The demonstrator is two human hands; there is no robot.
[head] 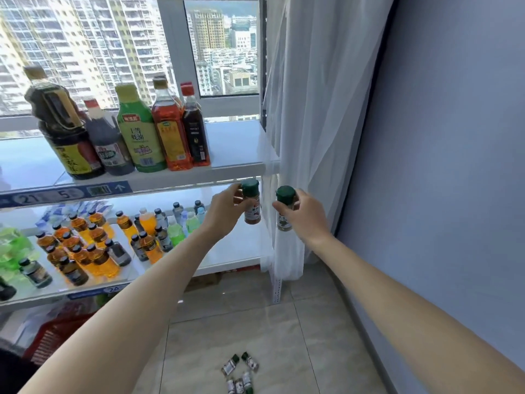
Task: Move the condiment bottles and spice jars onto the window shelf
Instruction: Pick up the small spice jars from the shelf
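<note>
My left hand [227, 211] grips a green-capped spice jar with reddish contents [251, 206], held upright just below the front edge of the white window shelf [238, 149]. My right hand [305, 214] holds a second green-capped spice jar with dark contents [285, 211] beside the curtain. Several condiment bottles stand on the shelf's left part: a large dark bottle [62, 129], a small dark bottle [106, 140], a green bottle [139, 132], a red one [170, 129] and a slim dark one [196, 129]. Several more spice jars [240, 372] lie on the floor tiles.
The right part of the window shelf beyond the bottles is bare. A lower shelf [235, 251] carries many small drink bottles [93, 243]. A sheer white curtain [309, 109] hangs at the shelf's right end, next to a grey wall [440, 166]. A red basket [54, 336] sits low left.
</note>
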